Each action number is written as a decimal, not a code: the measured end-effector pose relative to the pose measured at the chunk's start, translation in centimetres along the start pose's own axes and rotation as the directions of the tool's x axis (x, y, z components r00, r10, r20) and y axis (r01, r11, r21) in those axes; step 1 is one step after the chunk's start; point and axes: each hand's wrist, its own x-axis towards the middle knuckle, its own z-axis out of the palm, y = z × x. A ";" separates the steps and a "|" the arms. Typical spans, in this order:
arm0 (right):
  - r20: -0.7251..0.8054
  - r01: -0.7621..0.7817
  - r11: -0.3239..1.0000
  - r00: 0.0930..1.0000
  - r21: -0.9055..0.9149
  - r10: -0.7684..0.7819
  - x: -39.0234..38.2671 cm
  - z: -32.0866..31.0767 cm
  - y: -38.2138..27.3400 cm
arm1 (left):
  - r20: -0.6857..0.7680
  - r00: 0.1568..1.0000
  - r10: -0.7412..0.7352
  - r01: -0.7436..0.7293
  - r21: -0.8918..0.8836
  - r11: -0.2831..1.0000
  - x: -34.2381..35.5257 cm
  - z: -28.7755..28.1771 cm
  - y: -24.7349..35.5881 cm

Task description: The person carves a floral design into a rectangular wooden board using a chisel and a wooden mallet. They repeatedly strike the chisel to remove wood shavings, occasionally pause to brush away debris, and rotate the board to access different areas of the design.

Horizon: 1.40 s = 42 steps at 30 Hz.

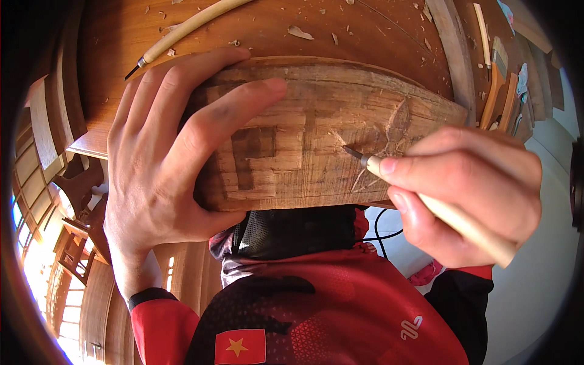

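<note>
A thick wooden block (286, 146) lies across the near edge of the table, its top face marked with dark patches and a carved leaf or flower shape toward the right. My left hand (164, 146) grips the block's left end, fingers over the far side and thumb along the near side. In my right hand (474, 188) is a carving knife (438, 216) with a pale wooden handle, held like a pen. Its short dark blade touches or nearly touches the wood just left of the carved shape.
A second carving tool (188, 27) with a curved pale handle lies beyond the block on the brown table (347, 24), among scattered wood shavings (300, 32). At the far right are a brush (497, 61), a thin pale-handled tool (482, 36) and wooden strips. Wooden furniture (79, 237) stands at left.
</note>
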 end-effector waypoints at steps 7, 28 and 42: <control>-0.070 -0.060 0.980 0.995 0.190 0.074 0.1 0.5 1.6 | 0.013 0.999 -0.033 0.033 0.013 0.999 -0.3 -0.1 0.3; -0.292 -0.193 0.712 0.816 0.675 0.498 -3.8 5.9 0.9 | 0.042 0.998 -0.036 0.035 0.036 0.999 0.0 -0.3 0.6; -0.275 -0.214 0.551 0.688 0.807 0.671 -4.4 8.1 -1.9 | 0.043 0.999 -0.022 0.020 0.043 0.999 -0.1 -0.4 0.4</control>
